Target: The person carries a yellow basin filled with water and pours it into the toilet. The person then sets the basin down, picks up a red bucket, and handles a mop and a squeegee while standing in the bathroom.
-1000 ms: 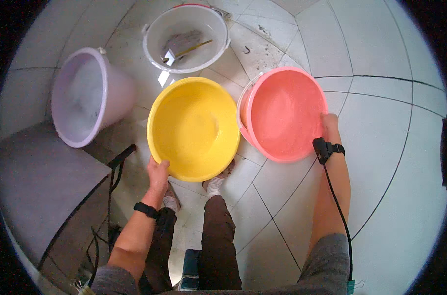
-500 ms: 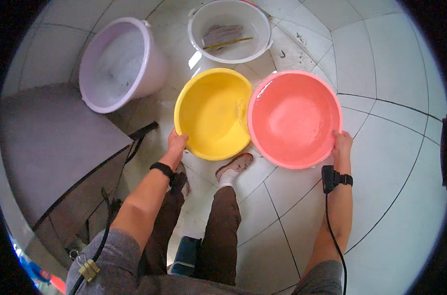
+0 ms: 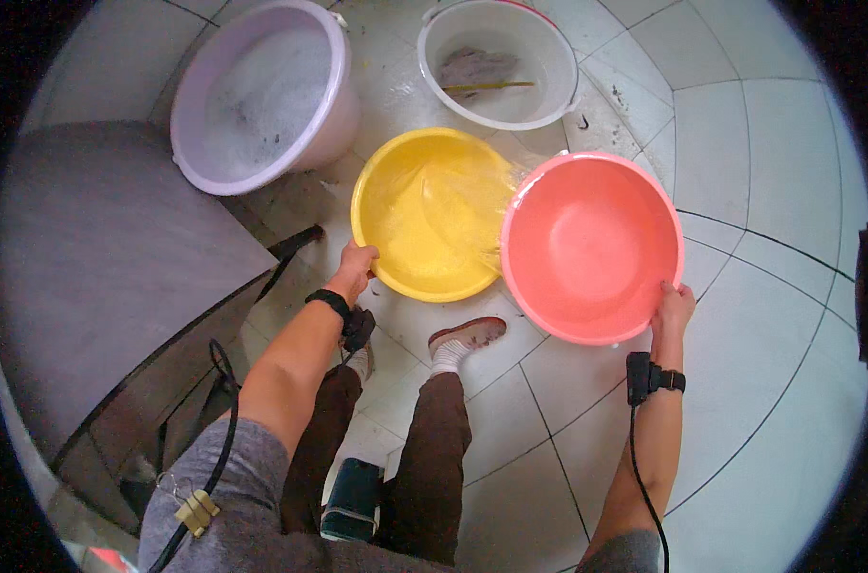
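My left hand (image 3: 357, 265) is closed on the near-left rim of a yellow basin (image 3: 380, 205). The pink basin (image 3: 649, 224), just to its right, has its lower right rim in the grip of my right hand (image 3: 675, 306). Tilted leftward, the pink basin lets clear water (image 3: 503, 196) run over its rim into the yellow one. Ripples and splashes show across the yellow basin's inside. Most fingers of my right hand are hidden behind the pink rim.
A lilac tub (image 3: 335, 124) of sudsy water stands far left. Beside it, a white bucket (image 3: 430, 67) holds grey cloth (image 3: 477, 69) and a thin yellowish stick (image 3: 496, 85). A grey-covered surface (image 3: 118, 248) is at left. My shoe (image 3: 470, 331) stands on the tiled floor near the basins.
The pink basin has tipped further left, and more water now spills into the yellow basin. In the picture, both basins have shifted slightly right, with my hands still on their rims.
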The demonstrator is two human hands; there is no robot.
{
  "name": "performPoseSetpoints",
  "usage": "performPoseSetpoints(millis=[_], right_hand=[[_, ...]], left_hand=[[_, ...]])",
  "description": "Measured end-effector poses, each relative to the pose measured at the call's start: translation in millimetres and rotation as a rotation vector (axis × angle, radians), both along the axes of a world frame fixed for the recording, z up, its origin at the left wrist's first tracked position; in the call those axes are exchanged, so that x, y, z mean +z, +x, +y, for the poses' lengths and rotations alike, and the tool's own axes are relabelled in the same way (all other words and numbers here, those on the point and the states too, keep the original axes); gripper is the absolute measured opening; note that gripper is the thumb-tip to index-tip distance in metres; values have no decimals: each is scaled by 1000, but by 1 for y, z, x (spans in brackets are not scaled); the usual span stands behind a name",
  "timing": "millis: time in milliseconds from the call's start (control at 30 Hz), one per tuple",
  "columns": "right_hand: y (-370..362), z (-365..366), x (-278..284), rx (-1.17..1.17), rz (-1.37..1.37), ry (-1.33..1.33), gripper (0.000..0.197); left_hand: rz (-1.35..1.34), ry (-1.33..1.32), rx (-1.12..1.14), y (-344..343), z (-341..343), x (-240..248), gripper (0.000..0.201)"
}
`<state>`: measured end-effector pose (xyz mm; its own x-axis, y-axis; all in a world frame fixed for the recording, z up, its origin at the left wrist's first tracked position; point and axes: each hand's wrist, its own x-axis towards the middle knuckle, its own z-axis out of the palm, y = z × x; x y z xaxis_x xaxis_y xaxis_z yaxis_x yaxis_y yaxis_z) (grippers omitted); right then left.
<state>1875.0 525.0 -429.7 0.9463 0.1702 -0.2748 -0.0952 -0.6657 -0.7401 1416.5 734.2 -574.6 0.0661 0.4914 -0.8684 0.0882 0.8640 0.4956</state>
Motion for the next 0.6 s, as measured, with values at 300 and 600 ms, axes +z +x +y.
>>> performPoseSetpoints(millis=[300, 600], right_hand=[[-32, 13, 14, -6, 42, 102, 18], [-50, 16, 16, -34, -15, 53, 16]], left_hand=[[-9, -42, -101, -18, 26, -27, 35], [3, 94, -173, -40, 48, -57, 21]])
